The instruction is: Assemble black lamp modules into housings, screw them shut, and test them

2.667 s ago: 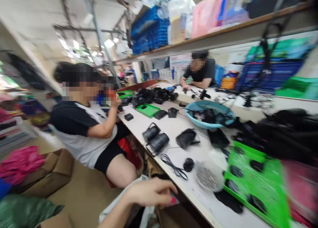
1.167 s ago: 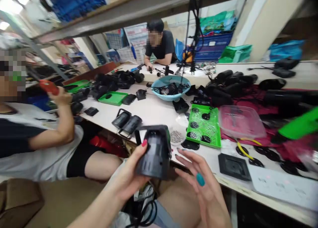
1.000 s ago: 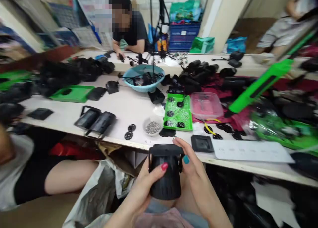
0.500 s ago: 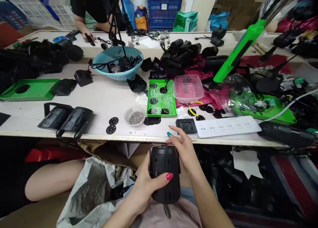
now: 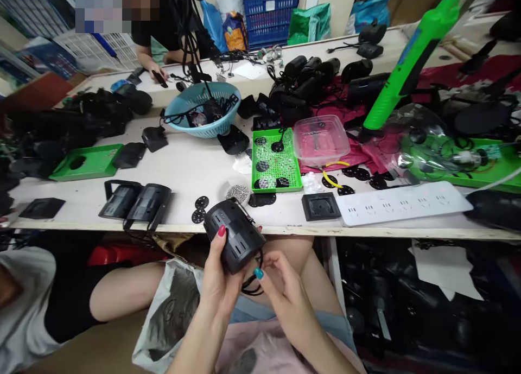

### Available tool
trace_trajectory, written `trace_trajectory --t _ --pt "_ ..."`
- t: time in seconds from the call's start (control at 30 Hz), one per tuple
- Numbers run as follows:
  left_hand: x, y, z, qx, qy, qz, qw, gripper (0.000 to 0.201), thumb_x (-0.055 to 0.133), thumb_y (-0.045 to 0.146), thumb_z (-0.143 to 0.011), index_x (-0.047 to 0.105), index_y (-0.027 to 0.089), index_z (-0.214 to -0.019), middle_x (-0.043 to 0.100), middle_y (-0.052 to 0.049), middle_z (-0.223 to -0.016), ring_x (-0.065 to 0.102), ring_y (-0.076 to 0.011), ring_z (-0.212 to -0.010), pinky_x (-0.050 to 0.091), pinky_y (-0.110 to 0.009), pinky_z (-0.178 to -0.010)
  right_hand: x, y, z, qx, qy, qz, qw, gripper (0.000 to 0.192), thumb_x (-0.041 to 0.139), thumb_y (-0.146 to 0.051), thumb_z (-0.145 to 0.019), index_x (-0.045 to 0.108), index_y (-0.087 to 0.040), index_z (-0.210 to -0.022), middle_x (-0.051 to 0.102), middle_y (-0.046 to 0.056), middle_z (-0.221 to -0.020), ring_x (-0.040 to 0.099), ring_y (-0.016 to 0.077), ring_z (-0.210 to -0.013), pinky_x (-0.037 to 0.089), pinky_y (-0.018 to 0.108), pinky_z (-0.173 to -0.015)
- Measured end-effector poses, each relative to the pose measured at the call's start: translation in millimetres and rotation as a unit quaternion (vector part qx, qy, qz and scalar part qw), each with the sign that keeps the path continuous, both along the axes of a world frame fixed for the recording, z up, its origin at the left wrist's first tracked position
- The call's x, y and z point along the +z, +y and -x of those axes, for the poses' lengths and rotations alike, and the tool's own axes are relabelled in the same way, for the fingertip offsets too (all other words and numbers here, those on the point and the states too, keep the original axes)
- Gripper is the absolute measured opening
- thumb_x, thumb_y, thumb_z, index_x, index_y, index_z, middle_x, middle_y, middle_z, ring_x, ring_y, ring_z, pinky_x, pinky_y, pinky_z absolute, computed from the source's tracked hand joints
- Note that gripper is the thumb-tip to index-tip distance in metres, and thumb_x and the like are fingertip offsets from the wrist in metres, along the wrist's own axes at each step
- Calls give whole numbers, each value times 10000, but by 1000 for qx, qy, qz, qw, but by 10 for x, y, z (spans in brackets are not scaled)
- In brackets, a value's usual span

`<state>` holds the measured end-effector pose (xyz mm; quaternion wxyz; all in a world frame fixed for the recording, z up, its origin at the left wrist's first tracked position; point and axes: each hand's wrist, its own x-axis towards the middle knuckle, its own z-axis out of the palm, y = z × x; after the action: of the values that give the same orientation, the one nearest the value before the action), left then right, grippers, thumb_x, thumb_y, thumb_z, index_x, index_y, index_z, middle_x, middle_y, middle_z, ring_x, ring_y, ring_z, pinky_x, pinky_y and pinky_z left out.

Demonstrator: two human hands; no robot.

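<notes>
A black cylindrical housing point(image 5: 234, 235) with slots along its side is tilted at the table's front edge. My left hand point(image 5: 220, 281) is closed around its lower part, the thumb lying along the near side. Below the housing hangs a looped black cord point(image 5: 253, 292). The fingers of my right hand point(image 5: 285, 287) are curled around this cord; the exact contact is partly hidden. Just behind the housing is a small bowl of metal screws point(image 5: 237, 193). Two similar black housings point(image 5: 148, 203) with brackets stand to the left.
A green perforated tray point(image 5: 277, 162) holds round black discs, beside a clear plastic box point(image 5: 321, 140). A white power strip point(image 5: 402, 203) lies along the front edge. Farther back stand a blue basket point(image 5: 203, 124) and a green upright tool point(image 5: 411, 64). Another person's hand point(image 5: 160, 75) works across the table.
The housing has moved up and left and tipped over, held in my left hand. My right hand has dropped from above it to the cord below. The view has shifted and tilted.
</notes>
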<state>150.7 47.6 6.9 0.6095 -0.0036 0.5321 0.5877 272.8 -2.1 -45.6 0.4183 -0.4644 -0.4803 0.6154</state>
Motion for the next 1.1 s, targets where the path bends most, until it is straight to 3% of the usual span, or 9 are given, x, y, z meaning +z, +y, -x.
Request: trace_trajectory --t 0.1,0.2,0.33,0.4,0.57,0.67,0.8,0.93,1.1 --pt "7 -18 40 15 -20 -12 1000 483 703 359 -793 629 175 -1233 772 -114 -1058 743 -278 -963 599 -384 -891 -14 26 111 -18 -15 -23 999 155 439 -359 -1019 486 -213 -1035 612 27 -913 632 147 -826 515 243 -745" --pt "11 -41 110 18 -40 -21 999 499 726 362 -775 638 176 -1229 769 -117 -1073 733 -311 -1001 585 -447 -933 88 78 78 -26 -86 -109 990 146 392 -287 -1034 516 -214 -1061 634 11 -846 633 133 -722 496 227 -660" --pt "42 -82 162 26 -29 -40 998 610 787 364 -719 612 202 -1281 762 -111 -1106 722 -351 -1021 565 -520 -957 314 172 -97 -11 -244 -243 939 177 405 -224 -1041 566 -216 -1113 723 27 -950 703 157 -800 471 242 -671" --pt "54 -103 145 19 -23 -44 999 643 799 370 -703 602 208 -1293 755 -112 -1130 716 -355 -1039 562 -522 -962 414 204 -169 18 -321 -256 912 209 383 -245 -1047 590 -214 -1048 726 18 -825 692 182 -677 411 285 -560" --pt "44 -113 22 -15 -36 -15 999 616 773 353 -698 611 192 -1270 766 -112 -1081 730 -326 -1004 608 -416 -882 566 209 -242 54 -409 -217 884 336 325 -275 -1033 556 -223 -793 611 25 -602 609 209 -545 278 315 -502" --pt "1 -90 -41 -6 -18 6 1000 575 754 319 -689 623 203 -1237 781 -78 -1009 750 -292 -912 627 -353 -785 564 181 -267 66 -414 -174 891 330 324 -277 -1018 527 -221 -763 548 14 -567 556 189 -508 236 310 -504" --pt "-110 -85 -84 -12 -19 34 999 514 734 300 -693 639 195 -1187 780 -63 -975 749 -262 -875 620 -361 -828 473 132 -320 83 -383 -104 914 320 316 -297 -1023 507 -221 -779 477 -15 -562 483 155 -484 207 308 -517" --pt "-220 -127 -127 -30 -12 60 998 445 756 300 -702 669 172 -1119 771 -78 -1019 730 -235 -930 605 -325 -849 400 99 -359 82 -364 -72 925 294 327 -280 -1018 487 -221 -779 465 -25 -579 458 145 -497 198 312 -532" --pt "-248 -133 -198 -42 -1 26 999 494 817 361 -652 685 182 -1093 766 -79 -1050 695 -255 -1063 579 -309 -904 424 109 -431 82 -373 -44 923 305 325 -273 -1014 505 -218 -775 526 -7 -591 535 166 -535 243 308 -533"
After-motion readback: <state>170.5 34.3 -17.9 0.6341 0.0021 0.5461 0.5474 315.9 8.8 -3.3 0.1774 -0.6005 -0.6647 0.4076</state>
